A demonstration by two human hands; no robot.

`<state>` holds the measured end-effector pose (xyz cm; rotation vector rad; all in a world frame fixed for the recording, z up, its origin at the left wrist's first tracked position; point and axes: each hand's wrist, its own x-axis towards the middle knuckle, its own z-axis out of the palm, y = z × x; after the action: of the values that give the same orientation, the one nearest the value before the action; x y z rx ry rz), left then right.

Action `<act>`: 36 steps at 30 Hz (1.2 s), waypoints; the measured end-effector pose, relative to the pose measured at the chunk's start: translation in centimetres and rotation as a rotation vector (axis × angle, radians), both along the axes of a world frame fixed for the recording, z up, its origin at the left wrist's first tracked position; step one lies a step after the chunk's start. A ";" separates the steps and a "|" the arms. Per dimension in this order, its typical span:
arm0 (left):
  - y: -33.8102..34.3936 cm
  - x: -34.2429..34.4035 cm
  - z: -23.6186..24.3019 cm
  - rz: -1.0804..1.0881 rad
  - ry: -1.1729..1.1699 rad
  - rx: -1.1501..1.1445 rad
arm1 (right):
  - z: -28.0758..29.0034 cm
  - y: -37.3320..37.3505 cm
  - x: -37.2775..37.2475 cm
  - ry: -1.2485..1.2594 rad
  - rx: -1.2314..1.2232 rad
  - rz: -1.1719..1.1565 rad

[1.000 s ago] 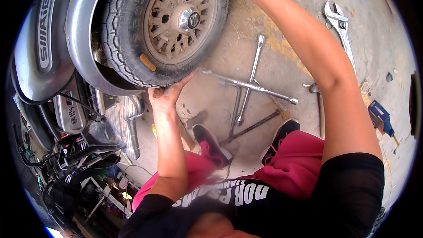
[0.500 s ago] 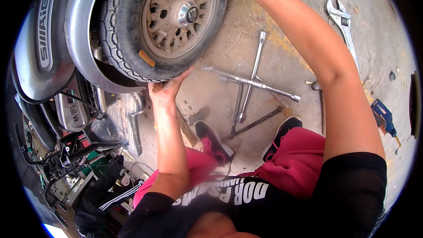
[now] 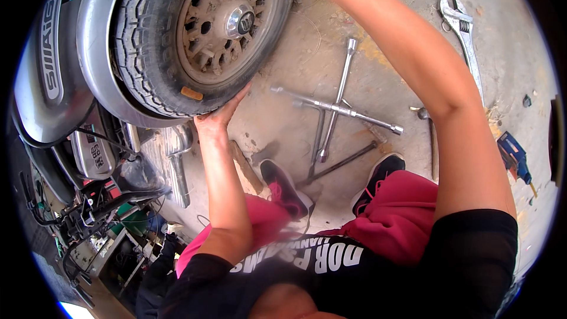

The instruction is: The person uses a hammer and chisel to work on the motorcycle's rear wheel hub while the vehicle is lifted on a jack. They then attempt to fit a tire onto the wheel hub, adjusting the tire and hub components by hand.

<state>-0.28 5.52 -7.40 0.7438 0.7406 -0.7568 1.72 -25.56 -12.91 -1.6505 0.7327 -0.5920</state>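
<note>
Dusty concrete floor (image 3: 331, 18) carries a cross-shaped wrench (image 3: 335, 108) and an adjustable wrench (image 3: 465, 35). To their left, the wheel (image 3: 204, 38) sits partly inside the silver fender (image 3: 93, 53). The left hand (image 3: 216, 123) is clasped on the wheel's lower edge; the right hand is out of view, so its grip cannot be told. The wheel looks heavy, stiff and hardly slippery, best held from opposite sides. Since half a second ago, the gap inside the fender's lower edge has narrowed.
</note>
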 end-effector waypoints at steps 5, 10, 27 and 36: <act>0.1 -0.6 -2.0 -0.089 -0.033 -0.066 | 3.1 0.0 -1.0 0.056 -0.055 0.009; -0.5 0.0 -1.3 -0.053 0.016 -0.043 | 0.4 -1.4 0.3 0.106 0.024 -0.028; -1.1 1.4 -3.8 -0.123 -0.037 -0.110 | 2.2 -0.8 0.1 0.078 -0.108 -0.090; -0.7 1.7 -4.9 -0.145 -0.067 -0.160 | 1.5 -0.9 1.0 0.031 -0.113 -0.127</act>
<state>1.40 4.84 -12.26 0.6795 0.5625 -0.9069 2.70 -26.50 -11.43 -1.7292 0.8446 -0.7101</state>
